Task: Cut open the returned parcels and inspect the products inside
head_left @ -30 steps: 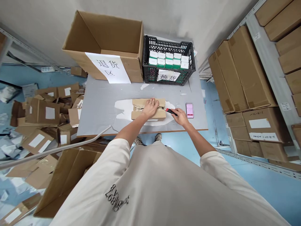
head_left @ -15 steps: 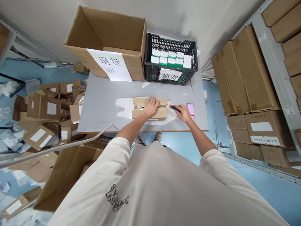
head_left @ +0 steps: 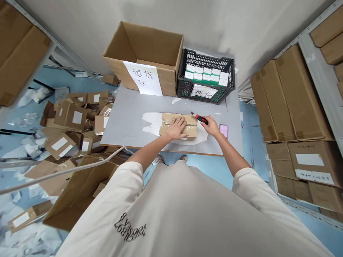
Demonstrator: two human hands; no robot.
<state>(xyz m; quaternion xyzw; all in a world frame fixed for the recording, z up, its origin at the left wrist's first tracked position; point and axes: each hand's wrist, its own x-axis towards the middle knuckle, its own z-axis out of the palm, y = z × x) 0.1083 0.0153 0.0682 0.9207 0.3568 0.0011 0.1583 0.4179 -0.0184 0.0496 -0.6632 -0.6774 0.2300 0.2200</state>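
Observation:
A small cardboard box with clear tape along its top seam lies on a white patch of the grey table. My left hand rests flat on the box's top, fingers stretched out and slightly spread. In my right hand is a red and black utility knife, its blade out and pointing left. The blade tip is over the box's far right corner; whether it touches the cardboard I cannot tell.
A large open carton with a paper sign and a black plastic crate holding white-green boxes stand at the table's back. A phone lies at right. Used boxes heap on the left floor; shelved cartons rise at right.
The knife has moved from beside the box's right end up to its far right corner, and more of its blade shows. My left hand still presses on the box. The whole view has shifted.

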